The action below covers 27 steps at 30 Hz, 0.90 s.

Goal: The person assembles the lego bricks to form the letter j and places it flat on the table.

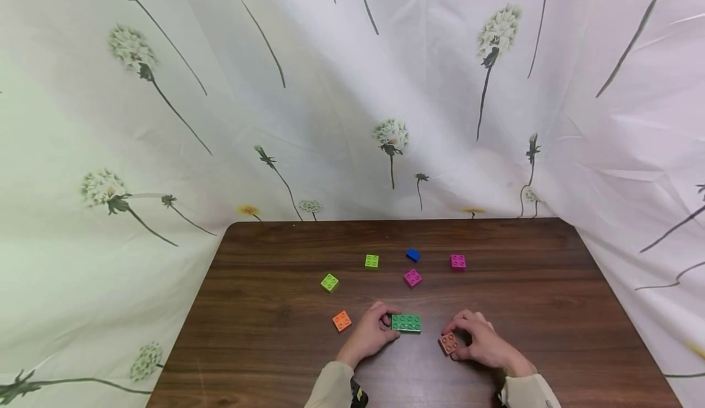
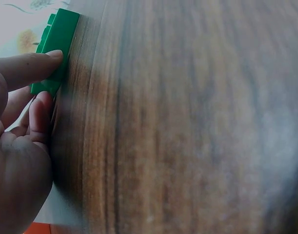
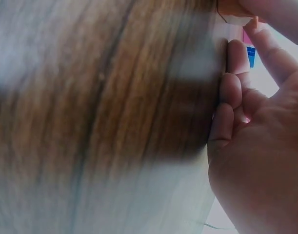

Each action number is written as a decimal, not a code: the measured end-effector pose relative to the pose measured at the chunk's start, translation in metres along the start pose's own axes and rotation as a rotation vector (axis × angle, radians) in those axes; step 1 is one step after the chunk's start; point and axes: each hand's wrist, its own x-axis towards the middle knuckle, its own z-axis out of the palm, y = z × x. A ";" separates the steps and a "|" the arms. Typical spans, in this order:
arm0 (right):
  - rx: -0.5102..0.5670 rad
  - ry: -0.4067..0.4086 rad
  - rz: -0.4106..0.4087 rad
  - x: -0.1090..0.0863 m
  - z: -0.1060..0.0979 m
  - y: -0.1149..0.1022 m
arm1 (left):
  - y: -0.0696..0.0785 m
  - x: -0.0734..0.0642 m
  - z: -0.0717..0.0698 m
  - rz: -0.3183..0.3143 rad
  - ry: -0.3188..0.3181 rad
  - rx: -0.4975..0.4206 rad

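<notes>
Head view: green brick (image 1: 406, 323), long axis left to right

Green brick (image 1: 406, 323) — smooth plastic; tabletop (image 1: 264, 310) — glossy wood-grain; creased cloth backdrop (image 1: 330, 120).

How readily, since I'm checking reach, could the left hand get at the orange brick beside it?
Probably yes: nothing visible blocks the left hand from the orange four-stud brick, though that hand grips a green eight-stud brick.

Dandelions (image 1: 391, 133) pattern the white cloth (image 1: 330, 120), streaks the brown table (image 1: 253, 316). Near: green brick (image 1: 406, 323), orange brick (image 1: 342, 320), rust brick (image 1: 448, 343). Far: lime bricks (image 1: 371, 261), magenta bricks (image 1: 458, 262), blue brick (image 1: 413, 254).
</notes>
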 end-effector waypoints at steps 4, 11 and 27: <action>0.002 0.007 0.003 0.001 0.000 0.000 | 0.000 0.000 0.001 0.006 -0.002 -0.001; 0.007 -0.013 0.118 0.005 0.000 -0.004 | 0.001 0.000 0.001 0.011 0.001 -0.005; 0.151 0.084 0.171 0.016 0.006 -0.006 | 0.003 -0.003 0.000 0.007 -0.004 -0.019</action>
